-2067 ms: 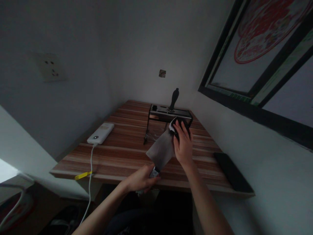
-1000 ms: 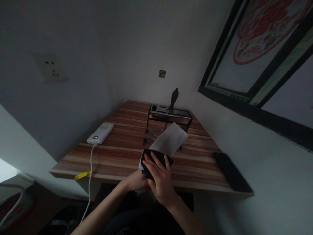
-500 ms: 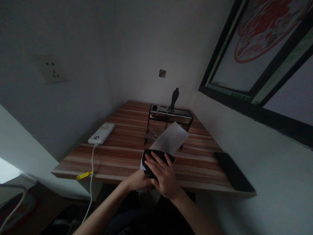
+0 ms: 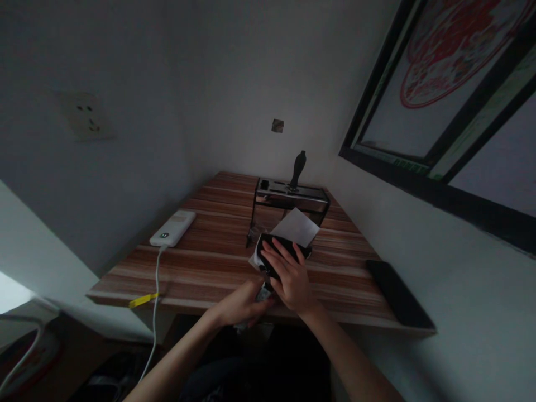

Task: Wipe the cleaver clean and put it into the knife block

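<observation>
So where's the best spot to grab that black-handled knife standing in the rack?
Take the knife by its black handle, coming from straight above. It is the only part standing upright above the metal rack; the blade sits hidden in the slot.
</observation>
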### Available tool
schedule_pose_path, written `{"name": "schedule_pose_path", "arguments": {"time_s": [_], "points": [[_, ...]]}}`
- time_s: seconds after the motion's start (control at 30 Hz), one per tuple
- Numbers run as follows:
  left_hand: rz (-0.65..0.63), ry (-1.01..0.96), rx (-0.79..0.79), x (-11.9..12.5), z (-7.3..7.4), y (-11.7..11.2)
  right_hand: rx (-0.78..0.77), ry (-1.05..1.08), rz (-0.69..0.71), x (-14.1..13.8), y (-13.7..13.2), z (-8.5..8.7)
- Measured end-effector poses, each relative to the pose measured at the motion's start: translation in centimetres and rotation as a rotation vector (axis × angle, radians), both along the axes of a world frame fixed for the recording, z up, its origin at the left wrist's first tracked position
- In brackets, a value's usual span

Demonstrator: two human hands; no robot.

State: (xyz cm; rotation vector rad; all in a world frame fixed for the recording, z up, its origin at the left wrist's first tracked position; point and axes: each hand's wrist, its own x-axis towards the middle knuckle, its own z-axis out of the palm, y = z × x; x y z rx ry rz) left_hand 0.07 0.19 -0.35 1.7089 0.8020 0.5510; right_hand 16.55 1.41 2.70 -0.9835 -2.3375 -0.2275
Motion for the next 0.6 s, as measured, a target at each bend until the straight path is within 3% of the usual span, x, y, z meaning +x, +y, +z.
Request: {"name": "schedule_pose_path", "arguments": {"time_s": [0.27,0.6], "points": [[0.020,0.023,-0.002,-0.2,-0.6,0.1,0.049,0.054,-0.069,1.4,2.2,1.1],[0.008,0.058,-0.014,-0.1,-0.1,-0.1,0.101,0.146,-0.167,3.1,4.1,2.9]]}}
